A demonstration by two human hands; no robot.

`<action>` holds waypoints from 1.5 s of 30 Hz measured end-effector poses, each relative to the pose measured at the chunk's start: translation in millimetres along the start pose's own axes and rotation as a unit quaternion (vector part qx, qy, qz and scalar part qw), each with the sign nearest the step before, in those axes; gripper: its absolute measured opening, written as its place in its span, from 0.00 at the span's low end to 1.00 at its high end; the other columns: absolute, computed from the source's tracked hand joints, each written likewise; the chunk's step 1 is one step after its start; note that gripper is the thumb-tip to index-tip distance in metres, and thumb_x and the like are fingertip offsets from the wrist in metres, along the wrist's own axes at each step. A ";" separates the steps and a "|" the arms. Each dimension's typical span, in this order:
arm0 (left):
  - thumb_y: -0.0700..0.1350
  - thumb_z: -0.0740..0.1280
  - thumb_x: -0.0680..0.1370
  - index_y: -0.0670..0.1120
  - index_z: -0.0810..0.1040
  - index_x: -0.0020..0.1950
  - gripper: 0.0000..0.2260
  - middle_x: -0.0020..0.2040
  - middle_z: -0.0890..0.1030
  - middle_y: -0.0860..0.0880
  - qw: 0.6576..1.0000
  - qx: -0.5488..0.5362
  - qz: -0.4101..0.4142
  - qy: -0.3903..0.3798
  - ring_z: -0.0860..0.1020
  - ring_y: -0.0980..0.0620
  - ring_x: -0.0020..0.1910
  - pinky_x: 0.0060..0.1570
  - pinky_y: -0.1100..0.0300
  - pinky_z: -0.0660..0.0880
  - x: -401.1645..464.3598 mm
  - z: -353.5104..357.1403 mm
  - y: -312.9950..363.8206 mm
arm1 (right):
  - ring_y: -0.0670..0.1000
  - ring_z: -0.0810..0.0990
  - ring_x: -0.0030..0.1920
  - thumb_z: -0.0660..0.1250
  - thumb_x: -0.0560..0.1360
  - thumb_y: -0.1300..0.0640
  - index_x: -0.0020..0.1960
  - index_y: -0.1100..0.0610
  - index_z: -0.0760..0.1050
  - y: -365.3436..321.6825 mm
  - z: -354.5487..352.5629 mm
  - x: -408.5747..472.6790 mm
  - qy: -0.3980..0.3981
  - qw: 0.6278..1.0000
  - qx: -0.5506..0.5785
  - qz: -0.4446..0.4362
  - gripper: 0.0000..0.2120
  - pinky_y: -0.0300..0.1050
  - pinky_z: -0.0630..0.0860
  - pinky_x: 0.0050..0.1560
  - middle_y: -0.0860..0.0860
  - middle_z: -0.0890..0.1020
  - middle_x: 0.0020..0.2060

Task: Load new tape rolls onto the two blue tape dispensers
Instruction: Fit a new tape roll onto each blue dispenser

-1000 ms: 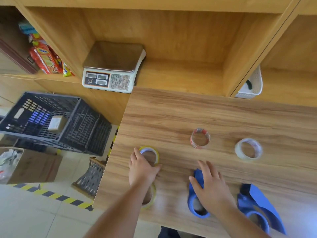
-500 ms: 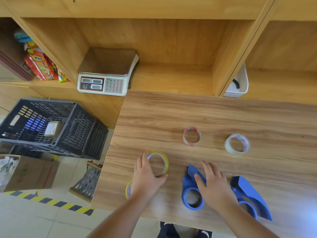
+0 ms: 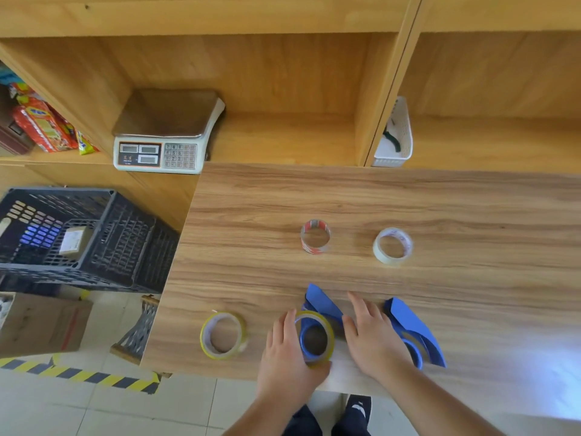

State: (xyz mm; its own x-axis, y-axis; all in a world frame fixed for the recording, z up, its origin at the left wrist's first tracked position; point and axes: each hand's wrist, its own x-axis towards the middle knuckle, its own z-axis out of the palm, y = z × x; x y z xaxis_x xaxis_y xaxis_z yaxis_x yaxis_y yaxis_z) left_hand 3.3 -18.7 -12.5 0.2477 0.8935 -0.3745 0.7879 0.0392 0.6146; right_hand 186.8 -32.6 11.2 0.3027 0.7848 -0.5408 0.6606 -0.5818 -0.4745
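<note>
Since the earlier frame, a yellow-edged tape roll (image 3: 314, 338) has been carried by the left hand (image 3: 290, 357) from the lower left onto the round hub of the left blue dispenser (image 3: 317, 313), low in the centre of the frame, where it is held curled between fingers and thumb, apparently to be seated. The dispenser is steadied by the right hand (image 3: 372, 338), laid flat and open, gripping nothing. Little room is left toward the table (image 3: 377, 199) near edge; a second yellow roll (image 3: 224, 335), the right blue dispenser (image 3: 415, 333) and two clear rolls lie apart.
</note>
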 end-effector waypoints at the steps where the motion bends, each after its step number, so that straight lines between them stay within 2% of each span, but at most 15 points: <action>1: 0.65 0.70 0.61 0.54 0.58 0.79 0.49 0.70 0.67 0.58 1.000 0.007 -0.005 0.001 0.68 0.53 0.70 0.66 0.56 0.71 -1.8 4.4 1.3 | 0.58 0.64 0.74 0.52 0.83 0.45 0.80 0.44 0.50 1.8 -0.7 -0.3 -0.002 1.000 0.002 0.001 0.27 0.55 0.68 0.69 0.50 0.65 0.77; 6: 0.66 0.71 0.61 0.51 0.57 0.81 0.52 0.71 0.68 0.55 0.999 0.022 -0.037 0.009 0.68 0.51 0.71 0.67 0.56 0.71 -7.4 24.5 10.1 | 0.56 0.64 0.74 0.51 0.83 0.43 0.80 0.44 0.51 14.1 -3.8 -4.0 -0.005 1.000 0.005 0.002 0.27 0.54 0.69 0.68 0.50 0.65 0.76; 12: 0.61 0.76 0.64 0.48 0.57 0.81 0.51 0.70 0.69 0.51 0.997 0.044 -0.061 0.029 0.68 0.48 0.69 0.67 0.55 0.71 -7.4 38.0 13.9 | 0.56 0.64 0.74 0.52 0.83 0.43 0.80 0.44 0.51 23.1 -5.9 -7.6 -0.010 1.000 -0.002 -0.002 0.27 0.55 0.70 0.66 0.50 0.66 0.76; 16: 0.61 0.74 0.66 0.48 0.55 0.81 0.49 0.72 0.66 0.51 0.995 0.044 -0.084 0.032 0.67 0.48 0.70 0.67 0.54 0.70 -2.7 44.5 16.9 | 0.55 0.63 0.75 0.51 0.83 0.42 0.80 0.43 0.51 27.2 -7.2 -8.6 -0.021 1.000 -0.001 -0.003 0.27 0.55 0.71 0.66 0.49 0.65 0.77; 22: 0.62 0.74 0.65 0.49 0.54 0.80 0.50 0.71 0.67 0.51 0.993 0.052 -0.106 0.031 0.68 0.47 0.68 0.64 0.52 0.74 4.7 57.5 15.2 | 0.54 0.63 0.75 0.51 0.83 0.42 0.80 0.44 0.51 29.4 -6.9 -7.5 -0.023 1.000 -0.007 -0.005 0.27 0.54 0.71 0.65 0.48 0.64 0.77; 26: 0.63 0.74 0.65 0.50 0.53 0.81 0.51 0.74 0.65 0.51 0.992 0.051 -0.106 0.032 0.67 0.47 0.70 0.66 0.52 0.72 5.2 60.2 14.2 | 0.54 0.64 0.74 0.51 0.83 0.42 0.80 0.44 0.51 29.2 -5.3 -5.0 -0.024 1.000 -0.013 -0.011 0.27 0.52 0.71 0.66 0.48 0.65 0.76; 31: 0.70 0.70 0.64 0.53 0.56 0.79 0.48 0.75 0.65 0.53 0.993 0.052 -0.094 0.056 0.67 0.49 0.72 0.66 0.53 0.71 -3.0 43.0 8.7 | 0.56 0.64 0.74 0.52 0.82 0.42 0.80 0.45 0.52 18.5 -2.0 -4.0 -0.025 0.999 -0.024 -0.022 0.27 0.53 0.69 0.68 0.49 0.66 0.75; 34: 0.70 0.69 0.67 0.51 0.58 0.79 0.47 0.76 0.66 0.51 0.990 0.070 -0.089 0.080 0.66 0.48 0.75 0.70 0.53 0.68 -7.9 18.3 -9.9 | 0.56 0.65 0.72 0.53 0.82 0.42 0.80 0.45 0.52 2.4 2.6 -4.0 -0.020 0.998 -0.034 -0.047 0.27 0.53 0.69 0.69 0.48 0.66 0.75; 37: 0.72 0.68 0.67 0.49 0.61 0.80 0.48 0.76 0.68 0.48 0.981 0.085 -0.112 0.132 0.66 0.45 0.76 0.72 0.49 0.67 -10.7 -12.3 -39.4 | 0.56 0.66 0.71 0.54 0.82 0.42 0.79 0.46 0.53 -20.9 13.1 -1.7 -0.017 0.996 -0.048 -0.075 0.28 0.53 0.68 0.69 0.48 0.65 0.75; 40: 0.71 0.72 0.64 0.49 0.62 0.79 0.49 0.76 0.67 0.46 0.969 0.080 -0.153 0.175 0.67 0.43 0.74 0.71 0.47 0.67 -10.4 -38.9 -67.8 | 0.56 0.65 0.73 0.53 0.82 0.42 0.80 0.47 0.53 -45.5 28.0 0.3 -0.015 0.992 -0.086 -0.093 0.28 0.54 0.67 0.71 0.49 0.64 0.76; 42: 0.69 0.74 0.63 0.48 0.62 0.79 0.51 0.76 0.67 0.46 0.966 0.081 -0.166 0.181 0.67 0.42 0.73 0.72 0.46 0.67 -8.4 -53.4 -83.0 | 0.56 0.62 0.75 0.53 0.82 0.42 0.80 0.46 0.52 -61.8 38.7 -0.7 -0.023 0.990 -0.098 -0.103 0.29 0.53 0.65 0.73 0.50 0.61 0.78; 45: 0.66 0.75 0.64 0.46 0.55 0.82 0.54 0.80 0.61 0.45 0.970 0.059 -0.188 0.141 0.60 0.42 0.78 0.76 0.47 0.61 -1.6 -68.7 -98.9 | 0.56 0.56 0.78 0.53 0.82 0.42 0.81 0.46 0.51 -84.0 55.2 -2.4 -0.048 0.988 -0.099 -0.110 0.30 0.54 0.64 0.74 0.50 0.57 0.80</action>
State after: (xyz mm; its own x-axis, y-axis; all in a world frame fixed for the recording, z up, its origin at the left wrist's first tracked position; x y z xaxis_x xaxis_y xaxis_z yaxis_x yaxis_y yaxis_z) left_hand -113.8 6.7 -24.9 -0.2211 0.9136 -0.3413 0.8561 0.3494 0.3808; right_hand 92.7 2.5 14.1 0.0761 0.8578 -0.5082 0.8273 -0.3389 -0.4481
